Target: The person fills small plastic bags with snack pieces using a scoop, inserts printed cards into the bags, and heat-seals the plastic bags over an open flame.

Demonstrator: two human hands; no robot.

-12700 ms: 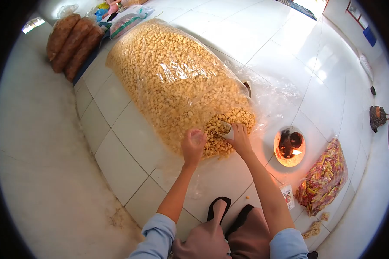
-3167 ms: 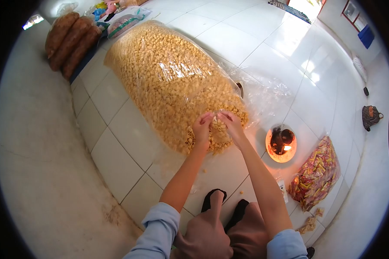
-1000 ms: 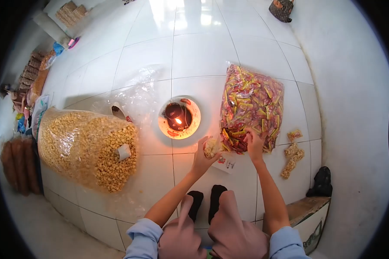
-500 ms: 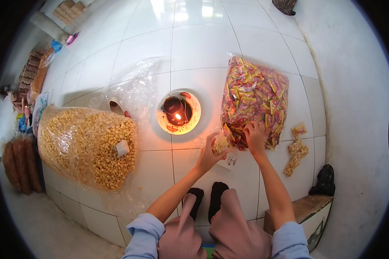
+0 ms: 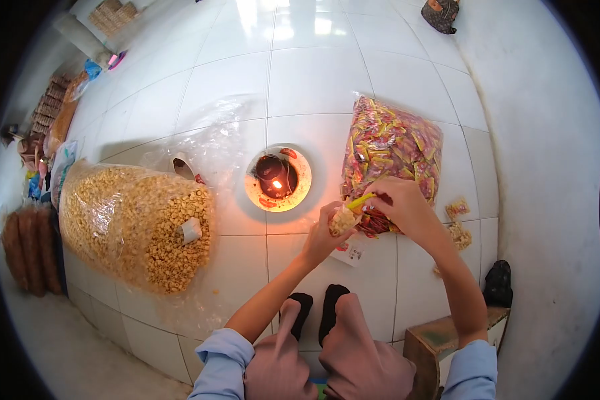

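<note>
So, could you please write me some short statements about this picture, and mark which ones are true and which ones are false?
1. The left hand holds a small snack bag. True.
2. The right hand is inside the big snack bag. False: it holds a yellow packet at the top of the small snack bag.
3. The plate with a flame stands between the big snack bag and the bag of packets. True.
4. The person's feet are bare. False: both are covered in black.
</note>
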